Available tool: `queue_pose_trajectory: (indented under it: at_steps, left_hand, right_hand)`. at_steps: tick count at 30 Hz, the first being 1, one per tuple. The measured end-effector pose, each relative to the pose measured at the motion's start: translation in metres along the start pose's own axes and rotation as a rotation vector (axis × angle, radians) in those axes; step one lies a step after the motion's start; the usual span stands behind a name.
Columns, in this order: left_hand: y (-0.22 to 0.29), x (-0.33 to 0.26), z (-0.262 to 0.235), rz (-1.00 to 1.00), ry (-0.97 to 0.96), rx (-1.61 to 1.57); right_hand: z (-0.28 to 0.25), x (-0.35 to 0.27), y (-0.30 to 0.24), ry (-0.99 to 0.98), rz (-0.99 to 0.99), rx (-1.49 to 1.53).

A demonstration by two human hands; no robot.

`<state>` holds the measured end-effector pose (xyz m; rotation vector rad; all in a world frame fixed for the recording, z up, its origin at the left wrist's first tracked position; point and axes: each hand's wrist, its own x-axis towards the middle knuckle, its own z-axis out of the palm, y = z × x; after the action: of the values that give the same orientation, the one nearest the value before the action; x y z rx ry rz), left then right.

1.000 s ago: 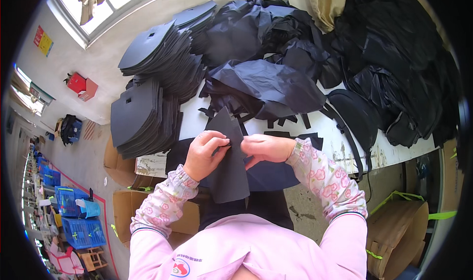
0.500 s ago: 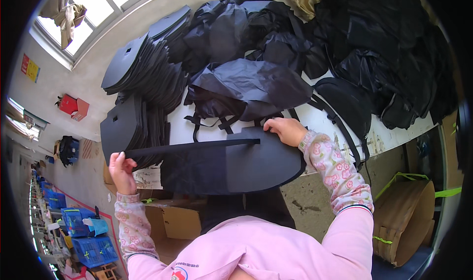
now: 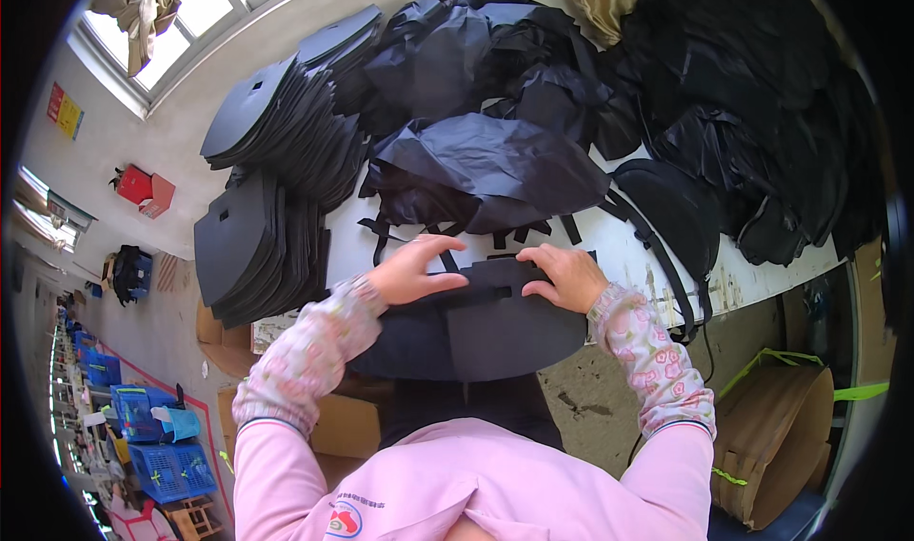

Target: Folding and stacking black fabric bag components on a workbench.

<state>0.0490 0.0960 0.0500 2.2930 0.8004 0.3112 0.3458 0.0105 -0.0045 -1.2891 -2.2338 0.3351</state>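
Observation:
A dark grey foam-like panel (image 3: 519, 330) with a rounded lower edge and a small slot lies at the table's front edge, jutting over it toward my body. Black fabric (image 3: 409, 339) covers its left part. Above the upper left of the panel, my left hand (image 3: 419, 267) is open, thumb and fingers spread. My right hand (image 3: 574, 279) is at the panel's upper right, thumb and index finger apart, fingertips on or close to its upper edge. Whether they press on it is hard to see.
Stacked grey panels (image 3: 249, 241) stand on the left of the white table (image 3: 752, 282). Behind the work lie heaped black fabric pieces (image 3: 486, 165). A black bag with straps (image 3: 666, 213) sits to the right. Cardboard boxes (image 3: 776, 446) are below the table.
My left hand has let go of the stretched black fabric and moved right, above the panel. The fabric has drawn in toward the panel. My right hand has loosened its pinch and shifted slightly.

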Motion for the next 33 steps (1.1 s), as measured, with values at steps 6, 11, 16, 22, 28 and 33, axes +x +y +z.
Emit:
queue_pose_trajectory:
  at_steps: [6,11,16,22,28,33]
  left_hand:
    - [-0.015,0.078,0.039,-0.182,-0.57,-0.305]
    - [-0.016,0.083,0.05,-0.192,-0.551,-0.46]
    - [-0.015,0.084,0.052,-0.232,-0.601,-0.509]
    - [-0.018,0.079,0.053,-0.296,-0.677,-0.622]
    - [-0.022,0.081,0.06,-0.237,-0.602,-0.633]
    - [-0.021,0.081,0.057,-0.129,-0.533,-0.581]
  right_hand:
    - [-0.006,0.001,-0.013,0.04,-0.066,-0.053]
    - [-0.008,-0.004,-0.016,0.057,-0.08,-0.161]
    - [-0.006,-0.008,-0.018,0.074,-0.119,-0.232]
    - [-0.003,-0.008,-0.028,0.062,-0.148,-0.297]
    - [-0.004,-0.009,-0.033,0.051,-0.039,-0.315]
    - [0.0,-0.005,-0.033,0.031,0.022,-0.295]
